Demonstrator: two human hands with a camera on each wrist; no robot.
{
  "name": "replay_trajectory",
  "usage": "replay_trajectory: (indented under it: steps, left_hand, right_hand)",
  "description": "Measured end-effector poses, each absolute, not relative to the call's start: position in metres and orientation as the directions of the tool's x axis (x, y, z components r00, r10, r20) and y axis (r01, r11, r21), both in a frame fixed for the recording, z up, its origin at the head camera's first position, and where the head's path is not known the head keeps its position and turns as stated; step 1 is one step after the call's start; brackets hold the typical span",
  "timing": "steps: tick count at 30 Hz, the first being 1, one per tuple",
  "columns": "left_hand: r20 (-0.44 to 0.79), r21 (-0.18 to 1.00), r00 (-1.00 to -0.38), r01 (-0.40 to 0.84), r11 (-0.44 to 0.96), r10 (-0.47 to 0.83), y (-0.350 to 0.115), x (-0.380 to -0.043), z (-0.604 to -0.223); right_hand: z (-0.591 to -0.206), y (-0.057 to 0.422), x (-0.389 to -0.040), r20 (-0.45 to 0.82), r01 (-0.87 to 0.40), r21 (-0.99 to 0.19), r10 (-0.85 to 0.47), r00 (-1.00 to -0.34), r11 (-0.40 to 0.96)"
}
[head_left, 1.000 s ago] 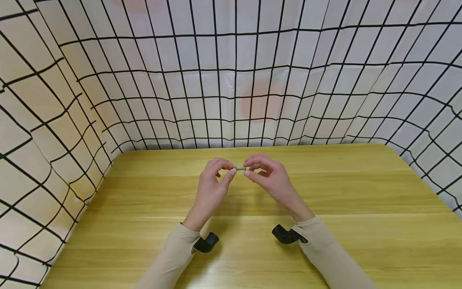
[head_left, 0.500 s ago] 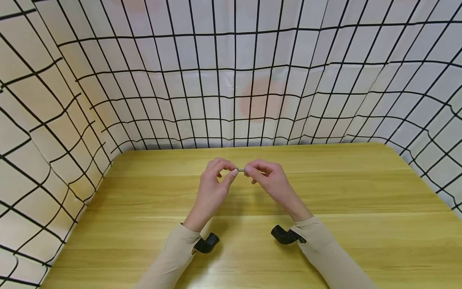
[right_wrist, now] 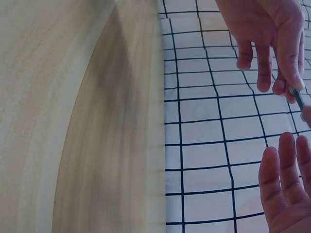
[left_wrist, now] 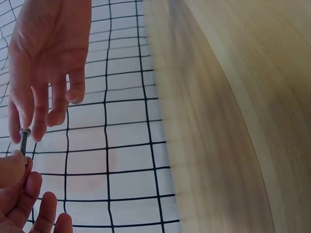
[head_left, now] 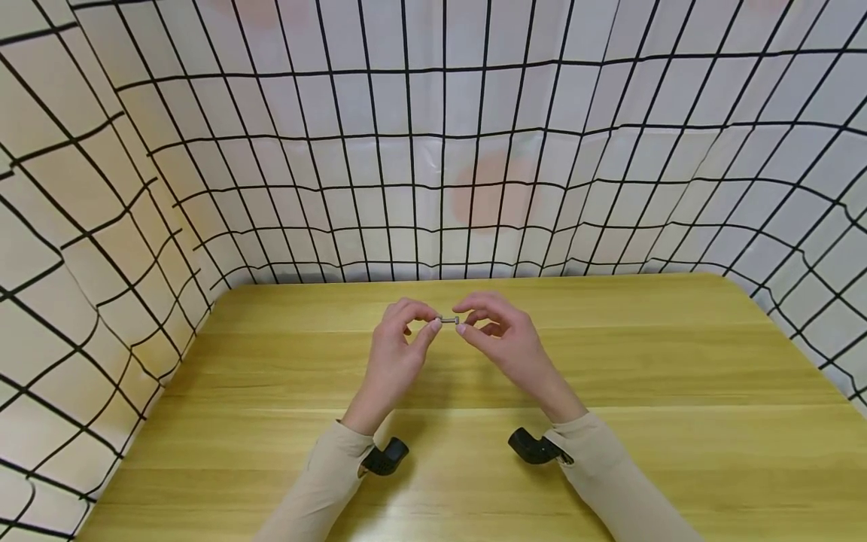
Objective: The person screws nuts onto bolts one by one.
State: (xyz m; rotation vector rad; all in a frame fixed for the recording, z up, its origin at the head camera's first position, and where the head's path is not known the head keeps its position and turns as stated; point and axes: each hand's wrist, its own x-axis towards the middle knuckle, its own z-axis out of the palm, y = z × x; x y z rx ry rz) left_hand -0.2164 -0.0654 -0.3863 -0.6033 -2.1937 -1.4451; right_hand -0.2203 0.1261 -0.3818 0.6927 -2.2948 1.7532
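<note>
A small metal bolt [head_left: 449, 321] lies level between the two hands, wider at both ends; a nut seems to sit on it. My left hand [head_left: 396, 342] pinches its left end between thumb and forefinger. Around the right end stands my right hand [head_left: 504, 335], its thumb close below and its forefinger raised above, spread apart. In the left wrist view the dark shank of the bolt [left_wrist: 23, 143] shows between the hands. The right wrist view shows threads on the bolt [right_wrist: 299, 101]; whether the right thumb touches it I cannot tell.
Both hands hover over a light wooden table [head_left: 609, 361]. White cloth with a black grid [head_left: 379, 165] closes off the back and both sides. Black wrist cameras [head_left: 386, 456] stick out from the beige sleeves [head_left: 318, 474].
Half a second ago the right thumb and fingers had closed in on the bolt's right end; now they are spread apart again. The left hand keeps its pinch, nearly unmoved.
</note>
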Motion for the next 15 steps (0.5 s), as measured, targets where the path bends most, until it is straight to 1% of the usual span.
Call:
replay_trajectory:
  steps: [5, 11, 15]
  left_hand:
    - [0.574, 0.737, -0.810, 0.575, 0.356, 0.122, -0.066, -0.216, -0.386]
    - [0.579, 0.732, -0.806, 0.581, 0.357, 0.124, -0.065, -0.217, -0.387]
    - [0.584, 0.727, -0.802, 0.586, 0.359, 0.127, -0.065, -0.216, -0.387]
  right_hand:
    - [-0.366, 0.121, -0.209, 0.427, -0.486, -0.847, -0.272, -0.862, 0.212]
    - [-0.359, 0.118, -0.203, 0.400, -0.454, -0.863, -0.250, -0.882, 0.221]
    - [-0.362, 0.119, -0.205, 0.375, -0.424, -0.885, -0.244, -0.894, 0.193]
